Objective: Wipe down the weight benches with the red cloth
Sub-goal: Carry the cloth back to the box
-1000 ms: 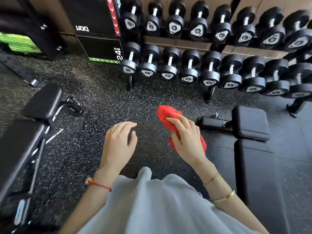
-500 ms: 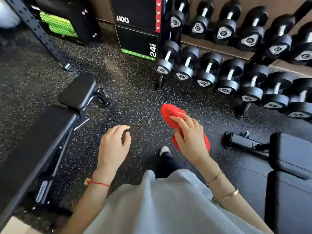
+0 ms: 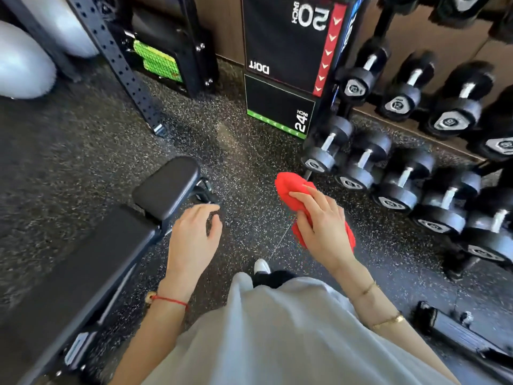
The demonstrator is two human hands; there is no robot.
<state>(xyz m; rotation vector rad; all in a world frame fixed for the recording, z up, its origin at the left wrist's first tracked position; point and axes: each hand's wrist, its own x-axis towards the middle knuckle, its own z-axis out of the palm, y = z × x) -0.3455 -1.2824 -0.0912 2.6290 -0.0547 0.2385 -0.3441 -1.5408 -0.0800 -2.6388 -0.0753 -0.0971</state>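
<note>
My right hand (image 3: 319,223) holds a bunched red cloth (image 3: 291,187) in the air above the speckled floor, fingers curled round it. A black padded weight bench (image 3: 83,262) lies at the lower left, its small head pad (image 3: 166,187) pointing toward the wall. My left hand (image 3: 194,237) hovers just right of the bench with loosely bent fingers and holds nothing; it does not touch the pad. At the lower right only the metal foot (image 3: 455,332) of a second bench shows.
A two-tier rack of black dumbbells (image 3: 402,173) fills the right side. A black plyo box (image 3: 280,79) stands at the back centre, a perforated rack upright (image 3: 122,68) and grey exercise balls (image 3: 22,68) at the left. My white shoe (image 3: 261,265) is on the floor.
The view has swung left: the left bench has come closer to centre and the right bench has slid almost out of view. Both hands keep their pose, cloth still held.
</note>
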